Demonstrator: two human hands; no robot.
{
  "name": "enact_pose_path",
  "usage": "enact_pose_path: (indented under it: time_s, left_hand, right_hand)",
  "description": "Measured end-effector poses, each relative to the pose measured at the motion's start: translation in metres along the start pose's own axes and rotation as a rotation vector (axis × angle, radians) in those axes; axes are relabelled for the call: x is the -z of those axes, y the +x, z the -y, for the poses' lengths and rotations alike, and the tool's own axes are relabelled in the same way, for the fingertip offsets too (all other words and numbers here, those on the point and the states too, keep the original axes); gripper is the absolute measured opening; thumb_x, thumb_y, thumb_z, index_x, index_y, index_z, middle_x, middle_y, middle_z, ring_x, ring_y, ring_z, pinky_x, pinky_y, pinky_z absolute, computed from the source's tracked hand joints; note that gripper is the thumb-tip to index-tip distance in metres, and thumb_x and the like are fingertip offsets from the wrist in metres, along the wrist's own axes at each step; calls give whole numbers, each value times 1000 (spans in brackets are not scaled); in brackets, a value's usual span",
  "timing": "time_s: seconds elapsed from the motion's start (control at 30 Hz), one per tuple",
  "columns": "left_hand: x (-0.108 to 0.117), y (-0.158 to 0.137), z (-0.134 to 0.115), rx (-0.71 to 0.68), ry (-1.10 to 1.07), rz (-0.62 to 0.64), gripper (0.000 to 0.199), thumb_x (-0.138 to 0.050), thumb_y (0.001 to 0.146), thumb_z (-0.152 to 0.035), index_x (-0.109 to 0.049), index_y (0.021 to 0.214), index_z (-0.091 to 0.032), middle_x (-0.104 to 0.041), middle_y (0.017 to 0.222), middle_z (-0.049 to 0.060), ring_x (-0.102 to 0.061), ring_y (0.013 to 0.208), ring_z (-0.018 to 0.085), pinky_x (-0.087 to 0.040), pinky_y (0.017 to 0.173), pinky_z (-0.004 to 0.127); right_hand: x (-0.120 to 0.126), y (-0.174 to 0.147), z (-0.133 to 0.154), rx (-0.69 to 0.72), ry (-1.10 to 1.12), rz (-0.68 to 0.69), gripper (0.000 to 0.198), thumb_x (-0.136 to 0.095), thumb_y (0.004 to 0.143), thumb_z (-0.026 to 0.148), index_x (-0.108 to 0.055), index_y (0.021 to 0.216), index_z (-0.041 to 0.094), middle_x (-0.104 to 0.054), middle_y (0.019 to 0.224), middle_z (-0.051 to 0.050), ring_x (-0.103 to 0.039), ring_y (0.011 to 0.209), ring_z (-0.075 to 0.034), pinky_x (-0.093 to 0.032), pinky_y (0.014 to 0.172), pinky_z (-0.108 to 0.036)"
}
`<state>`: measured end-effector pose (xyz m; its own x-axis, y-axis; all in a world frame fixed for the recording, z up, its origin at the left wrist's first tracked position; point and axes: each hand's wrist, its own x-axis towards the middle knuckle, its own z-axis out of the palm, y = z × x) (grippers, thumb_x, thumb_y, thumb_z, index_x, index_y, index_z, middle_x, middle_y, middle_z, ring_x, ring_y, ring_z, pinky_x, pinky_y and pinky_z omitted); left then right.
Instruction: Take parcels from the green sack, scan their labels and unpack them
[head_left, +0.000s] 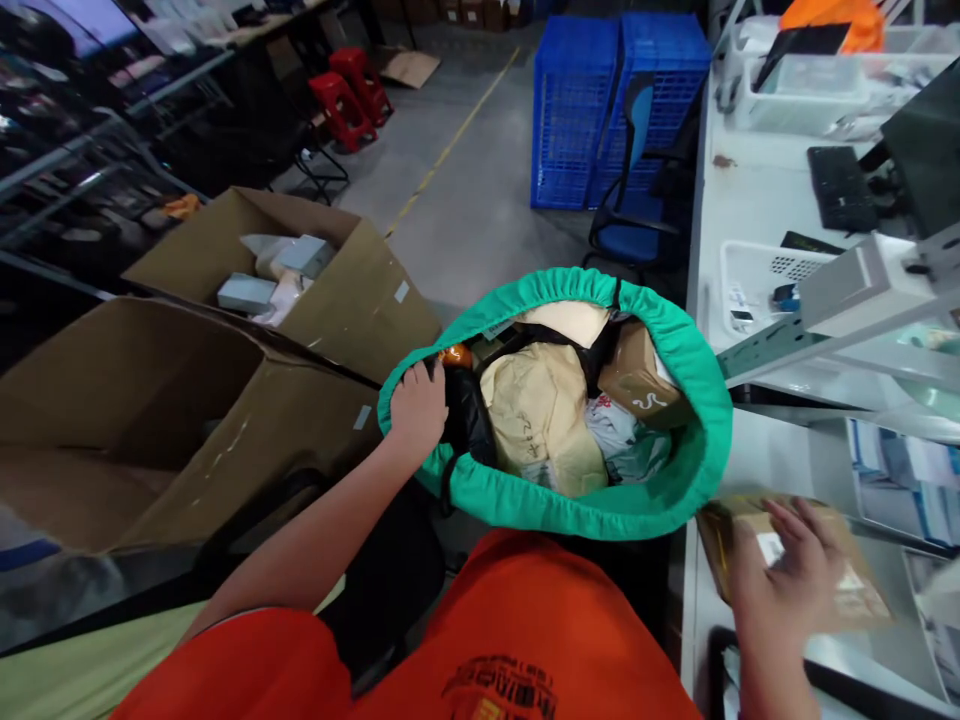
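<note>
A green cloth bag (525, 515) with a gathered elastic rim hangs open in front of me. My left hand (420, 405) is closed over its left rim. Inside lie a crumpled cream-coloured package (536, 400), a brown cardboard box (641, 375), a black bundle (469, 410) and a whitish plastic bag (630, 440). To the right, my right hand (787, 565) is over a brown taped parcel (855, 590) with a white label, on the white table. Its fingers are apart and slightly bent, a little blurred; whether they touch the parcel is unclear.
Two large open cartons (315, 420) (360, 270) stand at the left, the farther one holding small boxes. Blue crates (574, 110) and a blue chair (634, 240) are ahead. Along the right runs a white worktable (757, 200) with a keyboard (841, 190) and baskets. Red stools (341, 110) stand at the back.
</note>
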<state>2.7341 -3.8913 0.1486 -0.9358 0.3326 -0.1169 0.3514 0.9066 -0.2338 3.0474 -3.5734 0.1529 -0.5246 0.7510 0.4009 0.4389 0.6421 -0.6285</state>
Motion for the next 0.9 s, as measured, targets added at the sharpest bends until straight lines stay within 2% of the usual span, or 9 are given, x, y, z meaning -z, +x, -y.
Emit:
enact_pose_path:
  time_s: [0.1, 0.2, 0.3, 0.37, 0.43, 0.57, 0.67, 0.8, 0.9]
  left_hand:
    - [-5, 16, 2, 88, -43, -9, 81, -69, 84, -28, -27, 151, -8, -49, 134, 27, -52, 121, 39, -48, 96, 44]
    - [-12, 35, 6, 191, -104, 8, 65, -61, 86, -18, -35, 145, -6, -52, 129, 28, -59, 110, 37, -52, 87, 42]
    - [-17, 45, 11, 212, -190, 39, 47, -60, 84, -15, -50, 129, -6, -60, 117, 24, -64, 100, 33, -53, 86, 40]
    - [-14, 39, 14, 135, -262, 32, 48, -64, 80, -15, -54, 127, -8, -64, 111, 20, -65, 101, 33, -53, 89, 40]
    - [-4, 21, 15, 14, -371, -59, 53, -64, 77, -11, -54, 130, -12, -65, 113, 17, -64, 104, 32, -52, 92, 39]
    - [29, -30, 10, -268, -624, -500, 45, -66, 80, -15, -57, 124, -18, -66, 115, 11, -63, 107, 25, -50, 97, 36]
    - [51, -60, -7, -581, -713, -745, 39, -61, 84, -12, -58, 122, -18, -69, 103, 8, -64, 98, 21, -50, 90, 32]
    - [67, -83, -42, -1154, -628, -792, 26, -60, 87, -10, -66, 109, -24, -69, 87, 0, -58, 76, 13, -45, 77, 30]
    - [72, -95, -68, -1391, -535, -823, 20, -71, 86, -18, -71, 103, -27, -69, 99, -3, -54, 82, 11, -42, 77, 28]
  right_hand:
    - [-28, 14, 53, 213, 98, 120, 24, -63, 89, 31, -68, 108, 16, -62, 120, -16, -58, 122, -31, -44, 106, -54]
    - [-52, 14, 86, 359, 172, 307, 21, -59, 92, 26, -66, 110, 19, -59, 123, -14, -60, 119, -27, -49, 102, -50]
    - [-64, 3, 95, 404, 220, 404, 22, -58, 92, 23, -66, 113, 20, -60, 122, -13, -59, 121, -26, -50, 101, -48]
    - [-64, -5, 91, 371, 234, 450, 21, -57, 93, 22, -66, 112, 20, -61, 122, -13, -58, 121, -26, -51, 101, -46]
    - [-60, -12, 85, 313, 250, 500, 20, -56, 93, 23, -67, 110, 22, -64, 119, -11, -61, 116, -25, -53, 97, -43]
    - [-52, -18, 80, 100, 351, 597, 16, -57, 94, 30, -70, 100, 22, -71, 103, -8, -67, 98, -22, -56, 86, -37]
    - [-52, -20, 86, -234, 565, 676, 33, -60, 92, 49, -70, 107, 21, -73, 104, -10, -69, 95, -23, -56, 86, -38]
    - [-50, -27, 103, -647, 1093, 732, 78, -70, 73, 74, -60, 132, 23, -67, 128, -13, -67, 110, -29, -56, 92, -43]
    - [-41, -31, 114, -924, 1235, 599, 77, -87, 62, 54, -64, 128, 20, -72, 118, -12, -68, 108, -32, -55, 96, -47]
